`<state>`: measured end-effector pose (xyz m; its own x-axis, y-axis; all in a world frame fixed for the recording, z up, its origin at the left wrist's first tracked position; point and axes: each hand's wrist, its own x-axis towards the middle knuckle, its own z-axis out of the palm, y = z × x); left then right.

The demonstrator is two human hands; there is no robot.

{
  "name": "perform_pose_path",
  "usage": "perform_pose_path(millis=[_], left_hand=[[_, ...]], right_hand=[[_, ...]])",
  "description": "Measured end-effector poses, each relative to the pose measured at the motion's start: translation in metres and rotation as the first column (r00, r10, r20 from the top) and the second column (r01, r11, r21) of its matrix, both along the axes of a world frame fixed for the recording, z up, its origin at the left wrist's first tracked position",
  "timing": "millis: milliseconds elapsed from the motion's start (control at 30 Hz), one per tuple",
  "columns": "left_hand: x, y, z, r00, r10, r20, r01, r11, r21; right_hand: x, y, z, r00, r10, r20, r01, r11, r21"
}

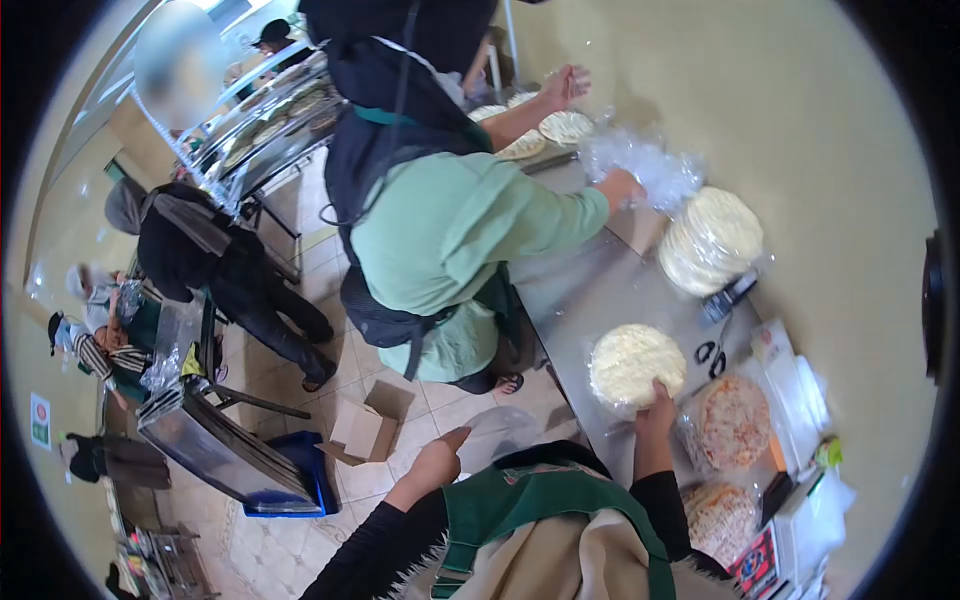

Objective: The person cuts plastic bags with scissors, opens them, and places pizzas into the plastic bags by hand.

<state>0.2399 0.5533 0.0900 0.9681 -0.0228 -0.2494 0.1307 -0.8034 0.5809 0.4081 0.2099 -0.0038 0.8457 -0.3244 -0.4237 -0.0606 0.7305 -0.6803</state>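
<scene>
A round pizza base topped with white cheese [632, 362] is at the front edge of the steel table [555, 285]. My right hand [655, 412] is closed on its near edge, thumb on top. Off the table's edge, my left hand [432, 468] is closed on a clear plastic bag [497, 432], which hangs open and partly blurs into the floor behind. Right of the pizza lie black-handled scissors [712, 357]. Nearest my right forearm is a wrapped pizza with reddish topping [735, 420], with another wrapped pizza [720, 522] below it.
A co-worker in a green top [470, 225] stands close ahead, handling clear plastic bags [645, 165]. A stack of wrapped pizza bases [712, 240] stands against the wall. An open cardboard box [362, 425] and a blue crate [318, 475] sit on the floor.
</scene>
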Motion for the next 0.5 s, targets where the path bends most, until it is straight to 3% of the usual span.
perform_pose_path(millis=[33, 133, 267, 367, 433, 500], left_hand=[[-0.001, 0.003, -0.001, 1.000, -0.012, 0.015, 0.012, 1.000, -0.002], [-0.007, 0.012, -0.002, 1.000, 0.002, 0.023, -0.002, 1.000, 0.011], [-0.010, 0.021, 0.003, 0.998, 0.060, 0.037, -0.055, 0.990, -0.133], [-0.010, 0.029, 0.009, 0.994, 0.014, 0.109, -0.001, 0.993, -0.118], [-0.006, 0.031, 0.021, 0.997, 0.036, 0.070, -0.021, 0.979, -0.203], [-0.002, 0.036, 0.025, 0.994, 0.002, 0.113, 0.023, 0.975, -0.220]], right_hand=[[0.003, 0.001, 0.001, 1.000, 0.016, 0.016, -0.016, 1.000, 0.002], [0.009, -0.003, -0.001, 0.981, 0.134, 0.138, -0.167, 0.950, 0.263], [0.016, -0.008, 0.005, 0.992, 0.119, 0.044, -0.126, 0.958, 0.258], [0.013, -0.015, 0.022, 0.975, 0.148, 0.164, -0.184, 0.956, 0.227], [0.007, -0.022, 0.038, 0.873, 0.234, 0.428, -0.325, 0.933, 0.152], [-0.011, -0.029, 0.080, 0.887, 0.162, 0.433, -0.265, 0.945, 0.190]])
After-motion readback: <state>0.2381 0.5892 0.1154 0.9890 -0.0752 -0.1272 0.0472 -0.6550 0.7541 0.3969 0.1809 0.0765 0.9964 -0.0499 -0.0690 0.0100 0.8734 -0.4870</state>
